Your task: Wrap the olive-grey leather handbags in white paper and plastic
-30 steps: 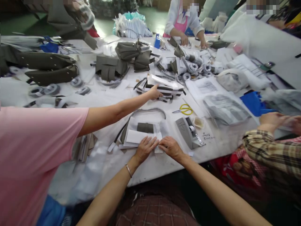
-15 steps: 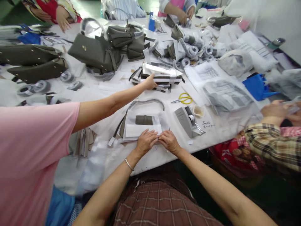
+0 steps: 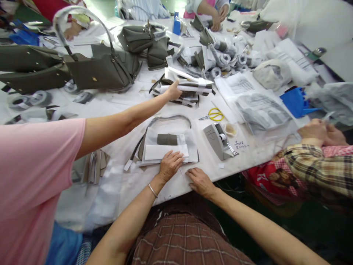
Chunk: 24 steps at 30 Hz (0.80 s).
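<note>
My left hand [image 3: 171,164] lies with fingers spread on the right end of a white folded strip [image 3: 156,152]. The strip rests on a flat handbag partly covered with white sheet [image 3: 150,135], and an olive rolled piece [image 3: 167,139] sits just above it. The bag's wrapped handle [image 3: 172,117] arcs away from me on the table. Near the front edge, my right hand [image 3: 200,182] rests on the tabletop, fingers loosely extended, apart from the bag, with nothing visible in it. A grey tape dispenser [image 3: 213,141] stands to its upper right.
Yellow-handled scissors [image 3: 216,114] and a small dish [image 3: 230,129] lie beyond the dispenser. A co-worker's arm [image 3: 129,110] crosses from the left to a stack of flat bags [image 3: 187,90]. Upright olive handbags [image 3: 96,71] stand back left. Another person's hands [image 3: 321,131] are at right.
My right hand has come away from the bag's lower edge toward me. My left hand stays on the strip. A handbag at the back left now stands with its handle raised.
</note>
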{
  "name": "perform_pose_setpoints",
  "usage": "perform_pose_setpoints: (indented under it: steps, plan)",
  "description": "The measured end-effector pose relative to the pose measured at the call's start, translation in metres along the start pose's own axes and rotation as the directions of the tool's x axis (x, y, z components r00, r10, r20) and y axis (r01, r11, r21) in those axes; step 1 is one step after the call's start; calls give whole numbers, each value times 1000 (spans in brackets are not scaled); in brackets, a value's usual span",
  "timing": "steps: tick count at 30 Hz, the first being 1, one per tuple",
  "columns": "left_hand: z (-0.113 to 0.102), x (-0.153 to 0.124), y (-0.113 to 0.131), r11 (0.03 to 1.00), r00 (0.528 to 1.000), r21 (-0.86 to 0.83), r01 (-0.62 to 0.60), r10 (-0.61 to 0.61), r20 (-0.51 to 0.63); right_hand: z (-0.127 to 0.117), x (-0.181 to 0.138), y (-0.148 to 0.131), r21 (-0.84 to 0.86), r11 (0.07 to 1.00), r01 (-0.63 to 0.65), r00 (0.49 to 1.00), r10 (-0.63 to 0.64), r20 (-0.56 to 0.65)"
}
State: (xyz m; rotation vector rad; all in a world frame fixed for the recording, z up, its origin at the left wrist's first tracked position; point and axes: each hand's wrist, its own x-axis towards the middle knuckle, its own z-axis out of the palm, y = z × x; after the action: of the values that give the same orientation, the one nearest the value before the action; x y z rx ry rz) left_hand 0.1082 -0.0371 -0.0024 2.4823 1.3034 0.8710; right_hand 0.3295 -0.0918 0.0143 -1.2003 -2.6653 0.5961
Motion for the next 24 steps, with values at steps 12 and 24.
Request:
perform_pose_setpoints:
  steps: [12,24]
  plan:
    - [-15,10,-3,991,992,-55,122,-121,32,20,24,12,-159,985,64,980,-92,-177]
    - [-217,18,-128,962,962,-83,260,-265,-71,11,8,-22,89,996,-2,981,19,-191]
